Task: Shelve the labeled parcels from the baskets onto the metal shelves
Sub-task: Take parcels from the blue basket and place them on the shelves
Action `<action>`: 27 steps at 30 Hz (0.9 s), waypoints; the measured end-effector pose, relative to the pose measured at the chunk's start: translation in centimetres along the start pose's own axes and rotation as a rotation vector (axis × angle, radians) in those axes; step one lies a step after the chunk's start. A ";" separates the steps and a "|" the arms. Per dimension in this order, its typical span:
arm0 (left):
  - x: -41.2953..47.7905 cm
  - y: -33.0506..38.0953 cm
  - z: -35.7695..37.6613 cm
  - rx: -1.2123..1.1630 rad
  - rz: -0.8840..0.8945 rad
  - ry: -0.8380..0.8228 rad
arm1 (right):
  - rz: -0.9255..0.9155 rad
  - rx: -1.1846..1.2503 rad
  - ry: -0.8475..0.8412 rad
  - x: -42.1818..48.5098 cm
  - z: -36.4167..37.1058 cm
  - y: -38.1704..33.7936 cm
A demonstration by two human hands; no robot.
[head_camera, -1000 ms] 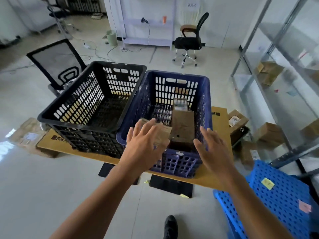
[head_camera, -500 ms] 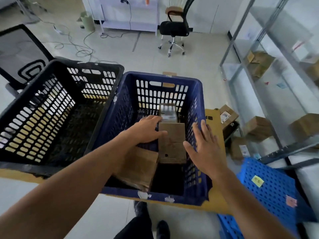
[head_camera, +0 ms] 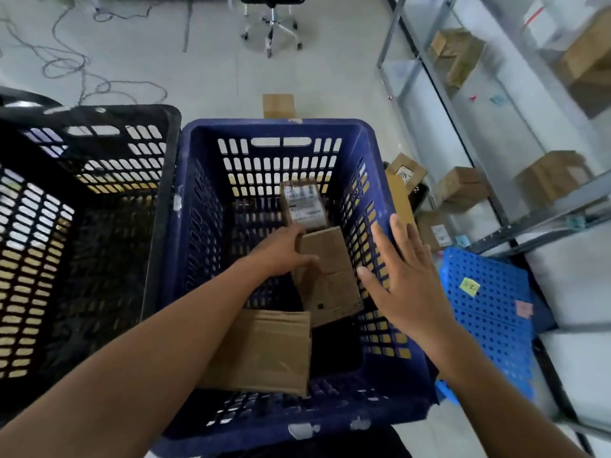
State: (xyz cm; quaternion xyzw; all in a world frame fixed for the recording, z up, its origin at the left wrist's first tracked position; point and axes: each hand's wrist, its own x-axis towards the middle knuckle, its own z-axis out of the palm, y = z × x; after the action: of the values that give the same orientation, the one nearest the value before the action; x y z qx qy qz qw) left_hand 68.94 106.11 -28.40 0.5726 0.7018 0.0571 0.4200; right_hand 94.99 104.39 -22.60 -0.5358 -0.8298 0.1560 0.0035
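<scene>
Dark blue plastic basket holds 3 unshelved brown cardboard parcels; left hand clamps the middle parcel, right hand splayed.

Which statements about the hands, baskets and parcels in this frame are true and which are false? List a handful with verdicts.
1. The left hand grips the middle brown parcel inside the blue basket. True.
2. The right hand holds a parcel. False: its fingers are spread and it holds nothing, by the basket's right wall.
3. The black basket is stacked with parcels. False: no parcel shows in it.
4. A white-labelled parcel sits at the far end of the blue basket. True.
5. The metal shelves carry no boxes. False: brown boxes already sit on them.
</scene>
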 end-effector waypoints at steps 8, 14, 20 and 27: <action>-0.9 1.0 0.2 -0.109 0.017 -0.084 | 0.012 -0.001 0.017 -0.1 -0.2 -0.2; -2.4 1.7 -0.4 -0.066 0.072 0.042 | 0.003 0.059 0.007 -0.1 -0.3 -0.4; -7.7 3.3 -2.6 -0.035 0.129 0.256 | -0.020 0.131 -0.003 -0.9 -2.2 -1.4; -15.2 7.1 -3.5 -0.089 0.249 0.623 | -0.152 0.458 0.020 -1.9 -6.3 -2.5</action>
State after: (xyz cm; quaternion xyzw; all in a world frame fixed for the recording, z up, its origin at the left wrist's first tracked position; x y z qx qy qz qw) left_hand 71.85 96.93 -14.19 0.5901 0.7178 0.3107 0.2000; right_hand 94.72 103.34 -15.62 -0.4587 -0.8106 0.3340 0.1450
